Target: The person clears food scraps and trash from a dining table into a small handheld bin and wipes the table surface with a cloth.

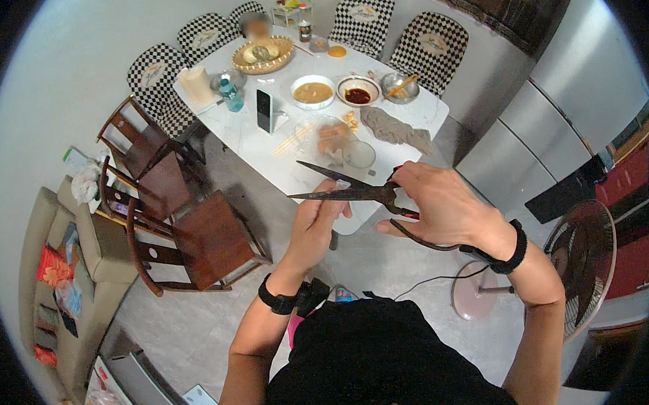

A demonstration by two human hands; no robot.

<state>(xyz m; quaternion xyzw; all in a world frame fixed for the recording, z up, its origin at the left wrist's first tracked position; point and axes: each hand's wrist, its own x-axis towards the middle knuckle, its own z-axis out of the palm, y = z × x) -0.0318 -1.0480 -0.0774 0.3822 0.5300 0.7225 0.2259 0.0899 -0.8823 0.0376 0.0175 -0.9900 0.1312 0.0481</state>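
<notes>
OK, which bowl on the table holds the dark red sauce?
The brown-rimmed bowl, standing between two others: the white bowl on its left holds pale brown liquid, and the bowl on its right is metal.

This is a home's dining area, shown by a rectangular white marble-patterned table (244, 133), black-and-white checkered chairs (359, 26), a tall silver-grey refrigerator (555, 130) and, at the left, a beige padded sofa (110, 254).
</notes>
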